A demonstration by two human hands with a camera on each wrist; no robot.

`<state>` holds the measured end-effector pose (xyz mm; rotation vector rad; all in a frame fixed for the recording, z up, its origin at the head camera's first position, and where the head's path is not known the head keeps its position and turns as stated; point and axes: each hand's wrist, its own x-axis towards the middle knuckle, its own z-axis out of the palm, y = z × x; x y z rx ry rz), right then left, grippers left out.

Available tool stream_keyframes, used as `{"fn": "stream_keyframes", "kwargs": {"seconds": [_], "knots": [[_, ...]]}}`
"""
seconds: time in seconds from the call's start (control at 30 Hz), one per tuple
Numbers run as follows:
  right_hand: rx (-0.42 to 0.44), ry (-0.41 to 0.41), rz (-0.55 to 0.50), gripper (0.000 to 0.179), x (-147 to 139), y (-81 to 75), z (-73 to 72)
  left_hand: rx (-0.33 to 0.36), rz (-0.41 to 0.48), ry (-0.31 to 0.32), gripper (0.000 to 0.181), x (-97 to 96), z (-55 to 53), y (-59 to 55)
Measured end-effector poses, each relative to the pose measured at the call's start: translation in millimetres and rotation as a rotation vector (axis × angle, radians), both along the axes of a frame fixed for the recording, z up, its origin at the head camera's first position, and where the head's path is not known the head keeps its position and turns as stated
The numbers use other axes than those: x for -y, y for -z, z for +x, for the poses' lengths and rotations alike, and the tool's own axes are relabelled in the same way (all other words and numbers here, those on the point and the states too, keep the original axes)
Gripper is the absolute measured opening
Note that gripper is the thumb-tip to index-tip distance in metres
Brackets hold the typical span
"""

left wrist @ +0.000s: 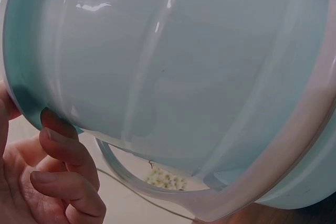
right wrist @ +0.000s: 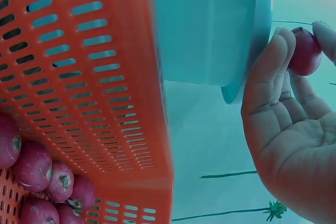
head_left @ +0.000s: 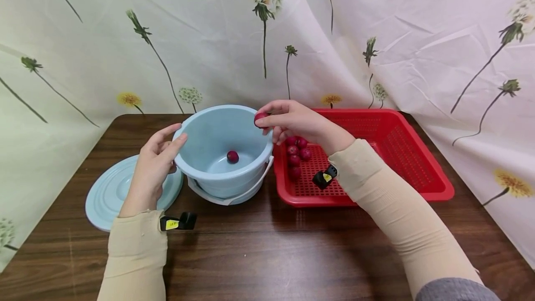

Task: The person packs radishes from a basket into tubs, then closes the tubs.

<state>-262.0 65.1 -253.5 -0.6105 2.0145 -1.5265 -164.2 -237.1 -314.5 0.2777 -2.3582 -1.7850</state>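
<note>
A light blue bucket (head_left: pixel 227 187) stands mid-table with its handle hanging at the front. My left hand (head_left: pixel 150 166) holds its left rim between thumb and fingers; in the left wrist view, curled fingers (left wrist: pixel 71 153) show beside the bucket wall (left wrist: pixel 173 77). Over the bucket's right rim, my right hand (head_left: pixel 298 122) pinches a red radish (head_left: pixel 260 117) between thumb and fingers. The right wrist view shows this radish (right wrist: pixel 305 52) at the fingertips. One radish (head_left: pixel 232 156) lies on the bucket's floor. Several more radishes (head_left: pixel 294 160) sit in the left end of a red basket (head_left: pixel 411 171).
A round light blue lid (head_left: pixel 102 199) lies flat on the brown wooden table (head_left: pixel 267 259), left of the bucket and partly behind my left arm. The basket stands close by the bucket's right side. Behind the table hangs a white flowered cloth (head_left: pixel 217 36).
</note>
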Motion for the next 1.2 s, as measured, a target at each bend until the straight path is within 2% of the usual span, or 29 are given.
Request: {"fn": "stream_keyframes", "kwargs": {"seconds": [0.27,0.87,1.2], "knots": [[-0.039,-0.012,0.034,0.029,1.7,4.0,-1.5,-0.006,-0.005,0.008,0.061,-0.2,0.6,-0.4],[-0.055,-0.021,0.056,0.028,2.4,6.5,-3.0,-0.01,0.013,0.009,0.061,-0.4,0.3,0.7],[-0.058,-0.007,0.06,0.041,1.1,4.9,-2.6,-0.012,0.025,0.007,0.061,-1.7,0.9,-0.6]]}}
